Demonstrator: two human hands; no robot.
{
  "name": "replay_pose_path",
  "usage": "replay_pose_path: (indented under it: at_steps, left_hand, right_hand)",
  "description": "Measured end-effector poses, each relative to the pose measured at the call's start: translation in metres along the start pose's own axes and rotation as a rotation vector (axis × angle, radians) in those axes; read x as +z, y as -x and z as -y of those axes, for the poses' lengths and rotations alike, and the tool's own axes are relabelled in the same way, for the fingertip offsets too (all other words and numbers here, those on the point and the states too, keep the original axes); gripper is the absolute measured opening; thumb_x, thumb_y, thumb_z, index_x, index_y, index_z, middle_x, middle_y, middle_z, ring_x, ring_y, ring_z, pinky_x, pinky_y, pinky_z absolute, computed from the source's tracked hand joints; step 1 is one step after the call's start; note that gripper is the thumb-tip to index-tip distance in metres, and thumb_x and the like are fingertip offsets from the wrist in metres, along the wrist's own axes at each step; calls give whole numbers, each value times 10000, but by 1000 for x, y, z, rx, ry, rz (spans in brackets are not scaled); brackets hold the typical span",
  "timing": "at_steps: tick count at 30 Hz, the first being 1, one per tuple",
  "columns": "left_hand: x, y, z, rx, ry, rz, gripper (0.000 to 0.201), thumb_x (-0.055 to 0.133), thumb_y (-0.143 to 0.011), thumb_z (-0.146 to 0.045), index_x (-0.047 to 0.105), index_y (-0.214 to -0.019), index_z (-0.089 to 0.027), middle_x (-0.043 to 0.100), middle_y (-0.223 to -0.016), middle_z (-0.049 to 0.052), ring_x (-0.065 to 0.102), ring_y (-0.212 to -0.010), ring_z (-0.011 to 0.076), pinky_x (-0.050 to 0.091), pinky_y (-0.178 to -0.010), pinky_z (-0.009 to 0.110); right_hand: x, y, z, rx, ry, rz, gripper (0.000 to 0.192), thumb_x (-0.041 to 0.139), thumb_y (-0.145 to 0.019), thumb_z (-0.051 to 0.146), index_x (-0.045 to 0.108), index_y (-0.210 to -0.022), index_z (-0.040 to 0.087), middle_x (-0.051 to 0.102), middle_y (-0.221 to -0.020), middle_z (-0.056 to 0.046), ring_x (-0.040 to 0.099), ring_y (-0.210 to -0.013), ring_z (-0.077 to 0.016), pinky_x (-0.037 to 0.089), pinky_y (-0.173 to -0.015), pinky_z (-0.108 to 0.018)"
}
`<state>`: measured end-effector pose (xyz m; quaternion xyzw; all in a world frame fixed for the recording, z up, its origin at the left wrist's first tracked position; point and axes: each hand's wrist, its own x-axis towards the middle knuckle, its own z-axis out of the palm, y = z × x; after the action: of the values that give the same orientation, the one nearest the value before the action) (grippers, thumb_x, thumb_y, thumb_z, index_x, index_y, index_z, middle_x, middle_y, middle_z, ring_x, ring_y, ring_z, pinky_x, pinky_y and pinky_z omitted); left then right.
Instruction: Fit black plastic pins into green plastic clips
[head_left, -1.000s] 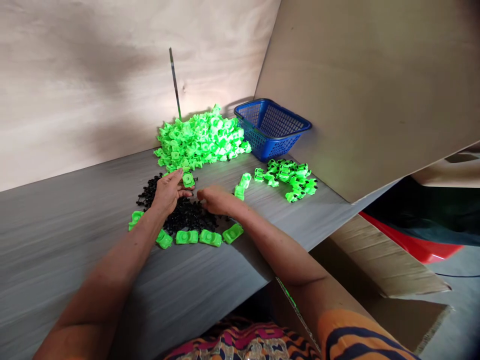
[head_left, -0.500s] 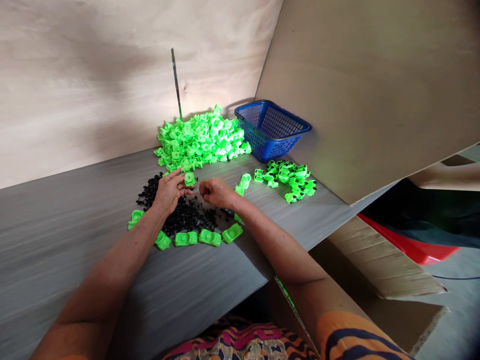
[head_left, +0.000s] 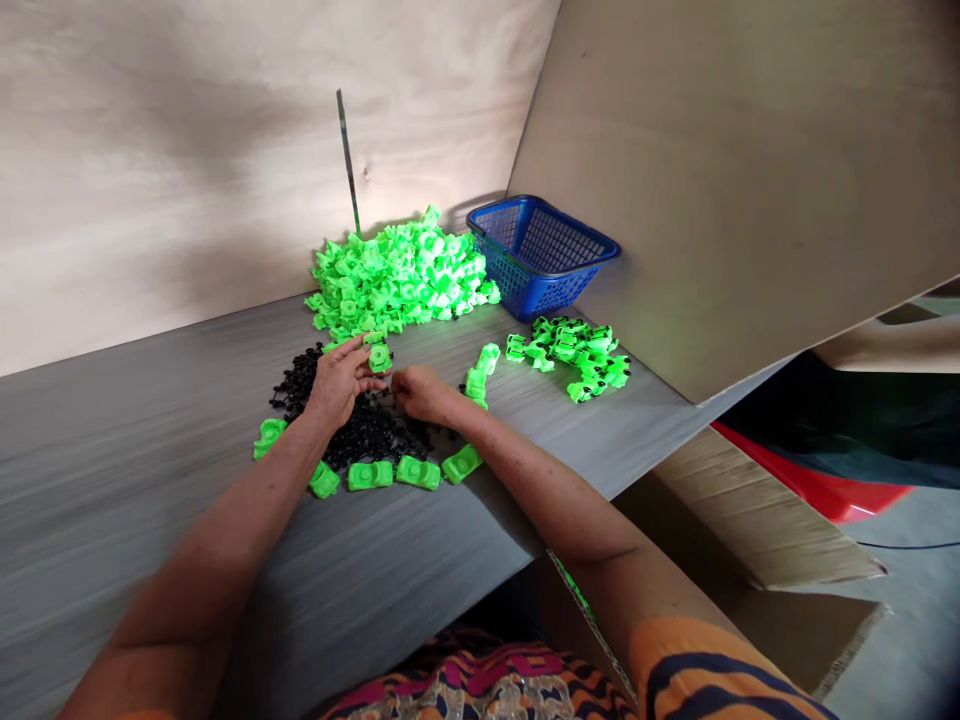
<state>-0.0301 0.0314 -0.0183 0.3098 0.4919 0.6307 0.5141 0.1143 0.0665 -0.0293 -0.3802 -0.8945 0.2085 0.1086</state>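
A bright green toy car body (head_left: 379,358) is held between the fingers of my left hand (head_left: 336,385), above the pile of small black wheel axles (head_left: 367,432). My right hand (head_left: 421,394) is closed in a pinch just to the right of it, at the edge of the black pile. What its fingertips hold, if anything, is too small to make out. Several green car bodies (head_left: 370,475) lie in a curve around the front of the axles. Others, such as a green body (head_left: 477,385), lie right of my right hand.
A big heap of green car bodies (head_left: 397,275) rests against the wooden back wall. Beside it stands a blue plastic basket (head_left: 551,290). Green cars with black wheels (head_left: 577,350) are piled at the right. Below the table edge sits a cardboard box (head_left: 780,520).
My right hand has moved slightly left and down, closer to my left hand and the axles. My left hand still holds the green car body. The whole view has shifted a little.
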Motion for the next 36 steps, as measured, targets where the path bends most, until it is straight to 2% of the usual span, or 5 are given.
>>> replay_pose_path:
  at_steps: [4,9,16,28,36]
  left_hand:
    - [-1,-1,-1,4,-1,-4,394,759,-721,-249,661,-1082,-124,710,-732,32,726,-629,188,576,-511,256]
    - [0,-1,-3,-13,6,-23,344,752,-724,-210,673,-1046,-121,695,-675,14,690,-571,155,580,-520,248]
    - [4,5,-2,-35,-39,67,322,788,-711,-254,735,-995,-113,702,-690,29,677,-572,156,575,-519,259]
    - [4,7,0,2,-80,146,482,769,-564,-231,778,-1031,-112,685,-703,5,662,-651,167,628,-702,381]
    - [1,5,1,11,-205,201,685,800,-442,-133,769,-1126,-131,683,-751,-29,634,-694,143,582,-723,306]
  right_hand:
    - [-11,0,-7,7,-59,-68,185,595,-757,35,740,-716,143,657,-639,-7,504,-594,-122,321,-611,-241]
    - [-25,6,-8,-90,-170,-183,174,551,-774,53,679,-713,154,554,-608,44,448,-580,-96,319,-623,-224]
    - [-23,9,-1,-241,-68,-261,192,508,-809,40,600,-702,171,593,-723,-15,496,-729,-143,335,-696,-243]
    - [-23,11,2,-175,143,-226,143,546,-874,86,641,-799,164,634,-781,-62,517,-753,-186,302,-686,-281]
    - [-23,10,2,-142,134,-220,140,554,-875,95,659,-810,161,653,-804,-71,525,-754,-186,296,-680,-286]
